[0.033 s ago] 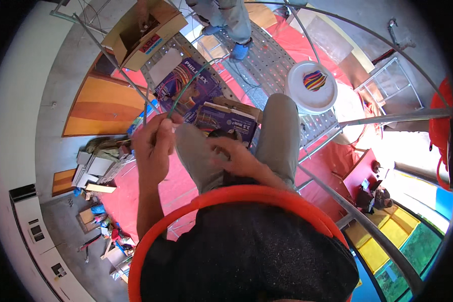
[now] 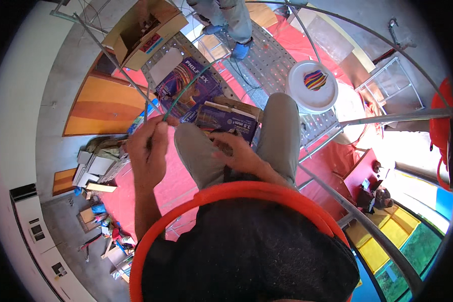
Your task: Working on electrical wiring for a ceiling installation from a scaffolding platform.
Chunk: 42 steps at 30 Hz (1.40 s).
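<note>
A thin green wire (image 2: pixel 182 92) runs from the scaffold planks down to my left hand (image 2: pixel 148 153). Thumb and fingers of that hand pinch it near the top of the fist. My right hand (image 2: pixel 240 155) hovers over my lap between the knees, its fingers loosely curled with a gap between thumb and fingers. I see nothing held in it. Just beyond it stands an opened purple wire box (image 2: pixel 231 122), its flaps raised. Another purple box (image 2: pixel 194 83) with pictured coils lies beyond, partly covered by the first.
A brown carton (image 2: pixel 161 38) stands open at the far left. On the perforated metal planks (image 2: pixel 274 48), another person's blue shoe (image 2: pixel 241 50) rests ahead. A white bucket lid (image 2: pixel 299 93) carries a bundle of coloured strips (image 2: pixel 314 80). Scaffold rails (image 2: pixel 382 119) cross at right.
My left hand has shifted slightly left and down with the green wire. The right hand has moved a little to the right.
</note>
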Each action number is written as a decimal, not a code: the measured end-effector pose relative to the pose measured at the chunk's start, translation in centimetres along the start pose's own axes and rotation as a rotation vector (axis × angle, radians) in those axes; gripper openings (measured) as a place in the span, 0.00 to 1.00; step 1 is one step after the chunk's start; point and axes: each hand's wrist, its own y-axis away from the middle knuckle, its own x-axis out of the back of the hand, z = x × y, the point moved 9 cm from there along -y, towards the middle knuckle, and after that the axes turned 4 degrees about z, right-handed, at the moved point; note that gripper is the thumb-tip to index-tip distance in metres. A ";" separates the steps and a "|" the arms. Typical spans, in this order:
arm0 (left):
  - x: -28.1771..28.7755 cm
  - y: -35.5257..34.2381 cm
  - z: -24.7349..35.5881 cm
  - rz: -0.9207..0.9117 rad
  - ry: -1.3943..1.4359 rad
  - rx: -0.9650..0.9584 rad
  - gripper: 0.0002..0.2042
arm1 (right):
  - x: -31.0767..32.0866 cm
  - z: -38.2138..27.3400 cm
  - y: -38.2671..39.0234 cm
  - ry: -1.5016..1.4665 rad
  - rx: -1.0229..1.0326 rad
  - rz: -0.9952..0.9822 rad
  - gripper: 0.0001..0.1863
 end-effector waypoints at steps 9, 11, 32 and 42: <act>11.4 1.8 8.7 0.490 -0.087 -0.298 0.17 | 10.3 10.4 -3.9 0.196 -0.254 0.563 0.33; 12.3 2.6 10.5 0.490 -0.105 -0.342 0.18 | 10.0 9.3 -5.4 0.422 -0.099 0.598 0.38; 21.8 11.6 9.1 0.853 -0.187 -0.343 0.16 | 17.1 10.7 -8.2 0.535 0.030 0.829 0.11; 25.0 12.2 3.0 1.046 -0.288 -0.145 0.14 | 22.6 -2.6 -10.2 0.300 0.279 0.857 0.11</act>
